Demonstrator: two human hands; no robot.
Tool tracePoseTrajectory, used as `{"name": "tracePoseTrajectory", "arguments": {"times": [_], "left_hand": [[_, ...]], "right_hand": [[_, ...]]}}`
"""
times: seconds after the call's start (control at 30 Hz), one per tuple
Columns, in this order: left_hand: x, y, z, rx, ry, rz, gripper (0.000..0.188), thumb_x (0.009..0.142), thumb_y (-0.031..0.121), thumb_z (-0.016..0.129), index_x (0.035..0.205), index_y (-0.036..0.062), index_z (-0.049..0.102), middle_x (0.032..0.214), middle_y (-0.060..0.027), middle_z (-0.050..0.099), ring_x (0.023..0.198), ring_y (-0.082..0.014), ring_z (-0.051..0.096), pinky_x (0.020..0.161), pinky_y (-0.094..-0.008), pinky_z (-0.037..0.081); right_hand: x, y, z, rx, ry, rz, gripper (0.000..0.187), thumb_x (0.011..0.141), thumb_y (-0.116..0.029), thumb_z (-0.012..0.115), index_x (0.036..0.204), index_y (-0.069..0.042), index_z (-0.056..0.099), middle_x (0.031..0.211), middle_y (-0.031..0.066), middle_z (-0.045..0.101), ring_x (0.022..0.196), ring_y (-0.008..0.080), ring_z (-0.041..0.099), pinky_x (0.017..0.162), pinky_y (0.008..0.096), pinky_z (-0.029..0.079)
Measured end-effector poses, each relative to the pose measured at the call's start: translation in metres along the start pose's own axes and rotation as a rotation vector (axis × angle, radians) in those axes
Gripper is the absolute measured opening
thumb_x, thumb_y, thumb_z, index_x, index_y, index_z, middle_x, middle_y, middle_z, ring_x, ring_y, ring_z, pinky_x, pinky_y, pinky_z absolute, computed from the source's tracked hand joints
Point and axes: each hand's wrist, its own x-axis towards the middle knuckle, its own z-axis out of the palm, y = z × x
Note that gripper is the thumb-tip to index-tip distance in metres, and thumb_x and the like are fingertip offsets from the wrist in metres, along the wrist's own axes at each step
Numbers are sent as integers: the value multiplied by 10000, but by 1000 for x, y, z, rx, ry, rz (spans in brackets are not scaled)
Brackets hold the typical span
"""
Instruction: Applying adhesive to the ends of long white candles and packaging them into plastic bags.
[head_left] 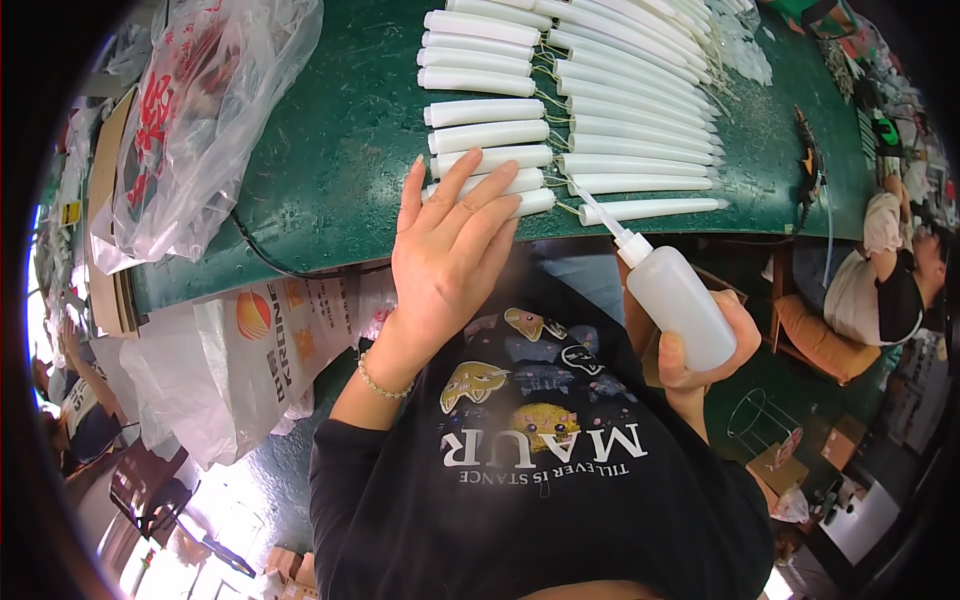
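Note:
My left hand (448, 245) lies with its fingers stretched out and spread over the nearest of the short white tubes (487, 137). My right hand (738, 340) is wrapped round a translucent white squeeze bottle (685, 305) with a long thin nozzle. The bottle tilts up to the left. Its nozzle tip is at the near ends of the long white tapered candle-shaped sticks (640, 165), close to the gap between the two rows; whether it touches one I cannot tell. Thin wires (556, 180) run across that gap, joining tubes and sticks.
The green table (350, 150) carries a clear plastic bag (215, 120) at left and an orange-black glue gun (808, 155) with a cable at right. White bags (220, 370) hang below the table's front edge. Another person (880, 270) sits at the far right.

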Motion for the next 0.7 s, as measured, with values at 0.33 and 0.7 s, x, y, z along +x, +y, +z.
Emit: {"name": "tracePoseTrajectory", "arguments": {"times": [0.33,0.7], "left_hand": [[0,2,-2,2,-3,4,203,744,56,720,929,94,646,1118,-40,673,1169,-267,571,1061,-504,316],[0,0,-2,-18,-52,-23,255,750,24,719,976,102,629,1187,-31,655,1214,-287,541,1071,-511,292]], "right_hand": [[10,1,4,5,74,15,675,804,-384,678,1212,37,343,942,169,530,756,204,512,671,335,435],[22,9,17,21,63,-76,517,793,-141,680,1163,63,384,905,175,547,669,194,517,572,313,418]]}}
